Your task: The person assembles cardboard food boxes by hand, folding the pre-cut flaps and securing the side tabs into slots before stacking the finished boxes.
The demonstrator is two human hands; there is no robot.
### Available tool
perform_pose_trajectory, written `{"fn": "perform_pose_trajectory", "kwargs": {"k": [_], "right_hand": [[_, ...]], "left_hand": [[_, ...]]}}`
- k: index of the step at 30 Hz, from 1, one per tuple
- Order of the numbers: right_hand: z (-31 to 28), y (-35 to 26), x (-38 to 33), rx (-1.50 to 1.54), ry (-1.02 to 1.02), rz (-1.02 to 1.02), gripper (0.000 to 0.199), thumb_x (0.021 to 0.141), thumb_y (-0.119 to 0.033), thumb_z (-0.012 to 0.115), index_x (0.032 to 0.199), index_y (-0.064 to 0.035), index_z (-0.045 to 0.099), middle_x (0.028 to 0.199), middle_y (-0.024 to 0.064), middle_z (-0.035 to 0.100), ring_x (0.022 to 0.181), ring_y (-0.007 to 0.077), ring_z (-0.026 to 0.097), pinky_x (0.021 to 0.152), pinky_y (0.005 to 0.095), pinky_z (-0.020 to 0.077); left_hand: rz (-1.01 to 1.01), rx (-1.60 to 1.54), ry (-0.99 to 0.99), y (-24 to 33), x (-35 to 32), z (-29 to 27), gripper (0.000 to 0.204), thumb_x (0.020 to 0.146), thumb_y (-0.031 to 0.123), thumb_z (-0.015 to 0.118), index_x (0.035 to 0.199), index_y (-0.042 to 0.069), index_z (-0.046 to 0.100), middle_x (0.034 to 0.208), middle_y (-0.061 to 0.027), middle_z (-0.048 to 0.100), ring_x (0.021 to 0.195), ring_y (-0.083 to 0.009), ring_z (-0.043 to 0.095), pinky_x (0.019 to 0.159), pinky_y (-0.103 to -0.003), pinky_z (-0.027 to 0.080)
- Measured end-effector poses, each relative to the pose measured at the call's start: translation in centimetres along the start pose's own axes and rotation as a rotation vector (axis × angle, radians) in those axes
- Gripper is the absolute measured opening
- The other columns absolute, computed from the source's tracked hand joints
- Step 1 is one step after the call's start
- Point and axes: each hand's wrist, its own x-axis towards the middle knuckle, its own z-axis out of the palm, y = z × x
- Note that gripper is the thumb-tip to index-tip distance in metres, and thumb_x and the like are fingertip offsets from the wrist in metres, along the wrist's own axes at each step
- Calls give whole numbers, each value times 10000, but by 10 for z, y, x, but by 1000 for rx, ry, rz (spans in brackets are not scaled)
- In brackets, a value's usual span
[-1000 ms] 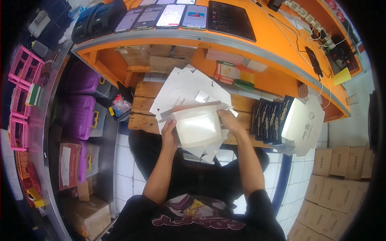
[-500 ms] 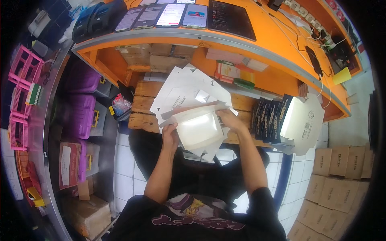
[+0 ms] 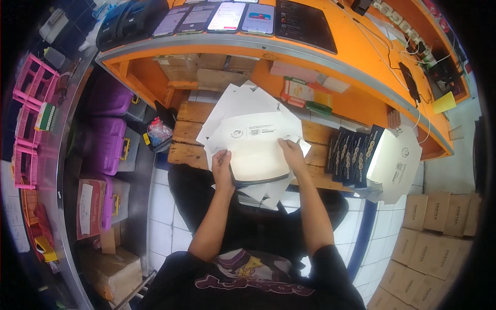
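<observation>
A white paperboard box (image 3: 261,161), partly folded, is held between both hands over my lap. Its printed lid panel (image 3: 258,128) lies spread out on the far side, and a dark edge shows along the near side. My left hand (image 3: 222,169) is closed on the box's left side, thumb on top. At the right side my right hand (image 3: 292,154) grips it, with the fingers underneath hidden. Beneath the box, flat white box sheets (image 3: 240,101) lie in a loose pile on a wooden slatted bench (image 3: 187,132).
Nested folded boxes (image 3: 356,155) with dark printed sides stand at the right, white lids (image 3: 405,163) fanned out. Phones (image 3: 227,18) and a tablet (image 3: 305,27) lie on the orange counter (image 3: 356,46). Purple-lidded bins (image 3: 109,144) fill the left shelf; brown cartons (image 3: 426,248) are stacked at lower right.
The box has been turned or refolded in my hands: its printed lid panel now lies spread away from me, and a dark near edge shows. Both hands still hold its sides.
</observation>
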Motion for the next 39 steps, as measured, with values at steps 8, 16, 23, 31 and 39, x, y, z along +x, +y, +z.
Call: {"fn": "perform_pose_trajectory", "kwargs": {"k": [8,16,23,31,39], "right_hand": [[-10,38,-55,299,-7,198,571,1076,-448,515,1409,8,599,1367,126,639,1273,215,562,1072,348,424],[-17,-37,-135,-59,-205,-400,950,770,-348,891,1526,-32,409,1646,279,258,1493,432,339,1202,410,331],[-28,-65,-150,-155,-236,-560,1115,543,-280,999,1447,-79,378,1573,328,231,1459,509,305,1208,523,306],[-42,-7,-163,75,223,-563,1200,537,-214,955,1464,-147,195,1499,215,252,1421,355,309,1178,475,270],[-86,-55,-199,-367,411,-589,993,512,-207,958,1349,-138,428,1512,253,265,1395,460,375,1145,539,364]], "left_hand": [[95,653,-73,11,0,-25,343,953,217,713,1216,1,667,1131,-153,695,1016,-221,668,896,-331,524],[142,1103,-174,40,-9,-41,328,893,90,701,1206,-7,687,1011,-171,773,922,-221,749,843,-353,560],[50,805,-476,32,-15,-20,267,978,19,629,1233,-50,596,1042,-138,742,865,-173,708,779,-306,563],[-69,165,-179,40,4,9,205,996,16,582,1197,-14,560,1030,-140,700,870,-157,692,731,-279,558],[348,1575,65,39,64,14,219,958,72,628,1100,-82,565,1109,-206,680,986,-320,684,887,-394,528]]}}
